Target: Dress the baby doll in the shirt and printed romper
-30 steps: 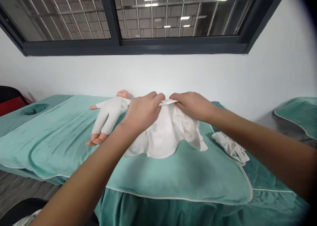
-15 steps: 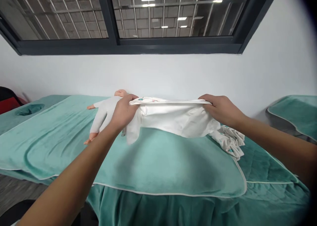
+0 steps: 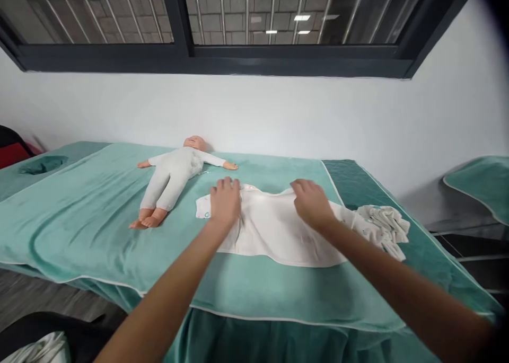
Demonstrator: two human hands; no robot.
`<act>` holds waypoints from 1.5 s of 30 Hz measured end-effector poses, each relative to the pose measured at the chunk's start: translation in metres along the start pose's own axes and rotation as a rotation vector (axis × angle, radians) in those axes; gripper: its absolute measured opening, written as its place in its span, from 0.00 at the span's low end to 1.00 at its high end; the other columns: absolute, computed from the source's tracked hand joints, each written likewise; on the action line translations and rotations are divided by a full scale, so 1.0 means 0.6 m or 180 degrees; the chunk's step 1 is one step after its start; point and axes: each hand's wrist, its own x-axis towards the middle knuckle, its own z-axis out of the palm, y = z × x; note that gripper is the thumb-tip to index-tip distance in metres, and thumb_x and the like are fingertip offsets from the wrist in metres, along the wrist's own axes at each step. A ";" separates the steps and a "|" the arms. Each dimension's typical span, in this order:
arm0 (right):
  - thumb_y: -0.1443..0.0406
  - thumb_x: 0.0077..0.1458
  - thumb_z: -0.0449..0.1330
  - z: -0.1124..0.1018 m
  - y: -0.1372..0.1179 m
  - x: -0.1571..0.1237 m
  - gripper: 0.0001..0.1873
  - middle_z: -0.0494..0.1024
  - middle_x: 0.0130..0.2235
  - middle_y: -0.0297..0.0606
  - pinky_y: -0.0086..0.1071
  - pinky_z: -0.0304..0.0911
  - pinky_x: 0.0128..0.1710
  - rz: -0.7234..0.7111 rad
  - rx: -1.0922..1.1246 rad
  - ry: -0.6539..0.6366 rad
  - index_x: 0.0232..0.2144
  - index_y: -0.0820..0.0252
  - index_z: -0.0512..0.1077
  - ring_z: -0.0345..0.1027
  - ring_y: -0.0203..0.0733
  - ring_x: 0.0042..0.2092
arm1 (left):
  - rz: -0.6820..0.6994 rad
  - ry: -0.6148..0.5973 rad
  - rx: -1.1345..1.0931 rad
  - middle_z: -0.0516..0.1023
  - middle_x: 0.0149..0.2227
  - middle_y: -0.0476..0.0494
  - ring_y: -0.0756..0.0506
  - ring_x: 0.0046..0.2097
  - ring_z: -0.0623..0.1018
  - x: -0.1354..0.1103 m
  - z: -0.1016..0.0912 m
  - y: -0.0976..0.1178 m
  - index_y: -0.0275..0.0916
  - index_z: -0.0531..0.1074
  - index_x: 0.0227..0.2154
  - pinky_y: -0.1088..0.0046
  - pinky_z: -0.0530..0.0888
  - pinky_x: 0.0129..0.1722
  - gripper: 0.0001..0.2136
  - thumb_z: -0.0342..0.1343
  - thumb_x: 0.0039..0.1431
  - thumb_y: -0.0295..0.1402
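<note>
White garment (image 3: pixel 270 225) lies spread; judged light, soft, best held by its far edge; left hand (image 3: pixel 225 204) and right hand (image 3: pixel 312 201) are there, fingers bent; grip indeterminable.

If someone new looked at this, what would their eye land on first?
Probably the white garment spread on the green cover, with the left hand and right hand at its far edge. Next, the pale-clothed doll lying farther left, its head towards the wall. The dark window frame stands out across the top.
</note>
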 end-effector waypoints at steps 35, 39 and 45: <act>0.52 0.65 0.42 0.181 -0.010 0.128 0.34 0.53 0.67 0.52 0.52 0.54 0.59 0.1408 0.0649 -0.0223 0.67 0.64 0.50 0.46 0.64 0.66 | -0.0161 -0.0420 -0.0626 0.60 0.65 0.33 0.34 0.64 0.60 0.148 0.195 0.074 0.39 0.52 0.67 0.50 0.65 0.58 0.28 0.37 0.68 0.43; 0.52 0.65 0.42 0.196 0.001 0.135 0.35 0.53 0.66 0.54 0.52 0.50 0.61 0.1438 0.0772 -0.0359 0.67 0.67 0.51 0.47 0.64 0.66 | -0.0162 -0.0657 -0.0768 0.61 0.66 0.35 0.35 0.66 0.59 0.163 0.211 0.071 0.40 0.51 0.67 0.51 0.63 0.61 0.29 0.32 0.68 0.46; 0.54 0.66 0.40 0.207 0.003 0.142 0.35 0.57 0.64 0.60 0.48 0.50 0.62 0.1439 0.0750 -0.0674 0.65 0.73 0.53 0.53 0.62 0.64 | -0.0171 -0.0862 -0.0783 0.63 0.65 0.35 0.35 0.65 0.62 0.171 0.216 0.069 0.37 0.53 0.67 0.53 0.63 0.61 0.30 0.31 0.67 0.47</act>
